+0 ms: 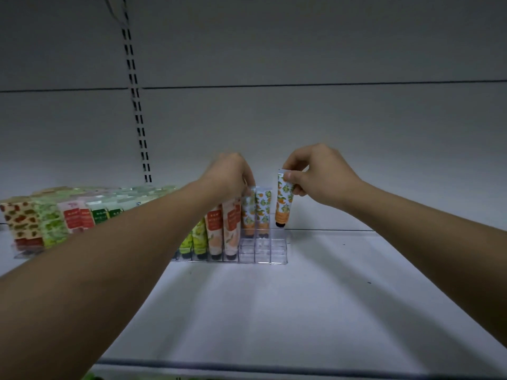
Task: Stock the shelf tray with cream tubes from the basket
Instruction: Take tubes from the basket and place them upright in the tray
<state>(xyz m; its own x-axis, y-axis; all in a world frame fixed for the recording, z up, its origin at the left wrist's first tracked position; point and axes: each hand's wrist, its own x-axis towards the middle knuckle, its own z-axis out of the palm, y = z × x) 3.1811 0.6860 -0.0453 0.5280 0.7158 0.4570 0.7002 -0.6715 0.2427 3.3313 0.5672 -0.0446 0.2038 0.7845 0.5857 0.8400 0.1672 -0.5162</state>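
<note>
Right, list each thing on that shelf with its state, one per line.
Right hand: pinches an orange-print tube by its top.
Orange-print tube: upright, cap down, held above the tray's rightmost column.
Left hand: fingers curled on the tops of tubes standing in the tray; blurred.
Clear tray: right end columns mostly empty.
Two orange-print tubes: standing at the back.
Boxes: lined up at left.

Clear glossy plastic tray (263,252); smooth printed tubes (262,209); matt shelf (274,311).
</note>
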